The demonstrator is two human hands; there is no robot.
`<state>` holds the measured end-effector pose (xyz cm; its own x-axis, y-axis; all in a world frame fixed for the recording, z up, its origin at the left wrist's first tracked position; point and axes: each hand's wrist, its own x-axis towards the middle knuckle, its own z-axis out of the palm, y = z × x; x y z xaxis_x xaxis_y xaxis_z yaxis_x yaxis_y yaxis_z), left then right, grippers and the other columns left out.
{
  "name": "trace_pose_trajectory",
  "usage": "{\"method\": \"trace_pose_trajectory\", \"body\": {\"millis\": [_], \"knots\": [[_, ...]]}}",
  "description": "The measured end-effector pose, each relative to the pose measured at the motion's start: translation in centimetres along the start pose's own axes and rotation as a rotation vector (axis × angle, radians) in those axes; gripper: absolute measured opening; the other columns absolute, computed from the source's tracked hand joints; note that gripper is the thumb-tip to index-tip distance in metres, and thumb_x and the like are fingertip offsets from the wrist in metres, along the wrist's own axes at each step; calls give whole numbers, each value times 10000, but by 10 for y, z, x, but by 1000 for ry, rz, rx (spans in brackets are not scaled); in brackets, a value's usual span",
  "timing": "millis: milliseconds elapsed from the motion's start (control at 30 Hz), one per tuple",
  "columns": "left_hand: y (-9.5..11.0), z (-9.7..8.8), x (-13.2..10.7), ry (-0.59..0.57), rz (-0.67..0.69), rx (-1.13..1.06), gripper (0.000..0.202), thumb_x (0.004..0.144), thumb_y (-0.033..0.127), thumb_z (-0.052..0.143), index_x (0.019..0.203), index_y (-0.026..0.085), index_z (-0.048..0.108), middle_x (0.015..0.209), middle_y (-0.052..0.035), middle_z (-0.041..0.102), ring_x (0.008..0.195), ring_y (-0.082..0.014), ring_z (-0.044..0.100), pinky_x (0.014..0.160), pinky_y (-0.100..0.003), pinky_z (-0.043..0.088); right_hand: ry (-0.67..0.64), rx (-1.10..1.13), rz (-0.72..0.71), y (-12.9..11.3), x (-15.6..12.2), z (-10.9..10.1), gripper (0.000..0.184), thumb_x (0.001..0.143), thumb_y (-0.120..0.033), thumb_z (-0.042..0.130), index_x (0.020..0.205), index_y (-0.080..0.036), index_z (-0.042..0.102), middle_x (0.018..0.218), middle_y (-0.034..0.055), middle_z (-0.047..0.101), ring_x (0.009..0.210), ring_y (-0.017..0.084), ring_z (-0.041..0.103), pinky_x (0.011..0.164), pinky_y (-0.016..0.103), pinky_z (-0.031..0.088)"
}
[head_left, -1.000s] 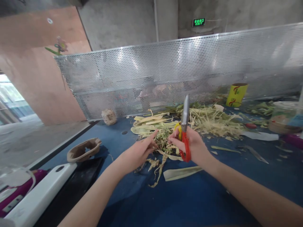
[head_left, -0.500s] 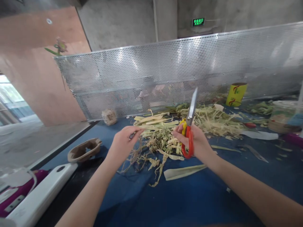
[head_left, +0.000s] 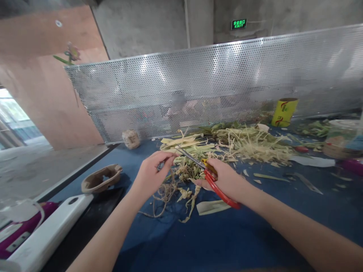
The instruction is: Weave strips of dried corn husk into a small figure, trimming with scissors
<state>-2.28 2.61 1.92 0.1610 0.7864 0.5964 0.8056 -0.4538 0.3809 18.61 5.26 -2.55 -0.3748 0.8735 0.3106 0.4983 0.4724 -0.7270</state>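
My left hand is closed in a pinch on a bundle of thin dry plant strands lifted just above the blue table. My right hand grips red-handled scissors; the blades point left toward my left fingertips, nearly touching the strands. A pile of pale green and straw-coloured leaf strips lies behind both hands. A cut pale leaf piece lies below my right wrist.
A perforated metal screen stands along the table's back. A brown moulded tray, a white device, a small bundle, a yellow roll and containers at the right edge sit around.
The scissors have swung down from pointing upward to pointing left at my left hand. My left hand has lifted the strands slightly and stays pinched.
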Motion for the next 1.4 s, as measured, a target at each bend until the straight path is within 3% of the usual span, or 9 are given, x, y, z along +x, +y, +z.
{"method": "trace_pose_trajectory", "body": {"millis": [267, 600, 1033, 1300, 1400], "knots": [[-2, 0, 0, -43, 50, 51, 223, 837, 253, 431, 913, 176, 625, 865, -44, 632, 797, -149, 580, 737, -257, 462, -102, 74, 72, 0, 1, -1, 400, 594, -473, 657, 636, -202, 365, 575, -48, 382, 466, 86, 374, 426, 216, 315], [-7, 3, 1, -61, 92, 61, 262, 846, 255, 409, 958, 169, 629, 867, -52, 640, 837, -156, 576, 788, -294, 459, -104, -45, 62, -4, 2, -5, 442, 615, -527, 618, 592, -201, 321, 516, -63, 336, 443, 69, 278, 415, 209, 227], [-8, 1, 2, -73, 84, 69, 259, 847, 234, 394, 947, 185, 628, 867, -45, 640, 849, -158, 573, 797, -295, 454, -118, 26, 76, 3, -1, -5, 416, 635, -534, 591, 569, -192, 364, 502, -49, 380, 434, 80, 336, 421, 218, 275], [-1, -3, 3, -89, -28, 22, 292, 851, 294, 384, 985, 197, 624, 838, -47, 615, 827, -172, 558, 787, -308, 446, -101, 22, 121, -3, 2, -8, 476, 614, -556, 601, 503, -190, 318, 450, -58, 302, 394, 66, 301, 390, 215, 263], [-2, -3, -1, -161, -28, -51, 357, 845, 301, 367, 1136, 194, 543, 896, -50, 581, 853, -169, 538, 812, -322, 438, -60, 163, 132, -1, 4, -3, 422, 630, -525, 604, 543, -191, 362, 454, -63, 337, 393, 76, 352, 400, 221, 309]]}}
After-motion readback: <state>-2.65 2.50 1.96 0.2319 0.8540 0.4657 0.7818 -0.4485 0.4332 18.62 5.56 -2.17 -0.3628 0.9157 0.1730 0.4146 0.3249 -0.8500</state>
